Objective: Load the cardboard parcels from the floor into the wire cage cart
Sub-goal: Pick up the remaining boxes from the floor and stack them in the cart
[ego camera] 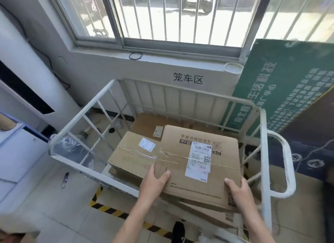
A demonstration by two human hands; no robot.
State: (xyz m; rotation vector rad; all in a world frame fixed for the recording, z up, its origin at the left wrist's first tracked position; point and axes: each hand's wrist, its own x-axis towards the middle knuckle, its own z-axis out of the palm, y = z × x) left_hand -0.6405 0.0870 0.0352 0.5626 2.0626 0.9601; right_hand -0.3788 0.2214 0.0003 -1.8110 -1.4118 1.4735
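Our left hand [155,179] and right hand [239,190] each grasp a near corner of the top cardboard parcel [180,184], thumbs flat on its lid, fingers wrapped over its side edges. We hold it inside the white wire cage cart [264,152], above a second parcel [130,152] to the left and a third [146,125] at the back. Black-and-yellow tape [108,209] marks the floor beside the cart, and a green signboard [282,83] leans on the right.
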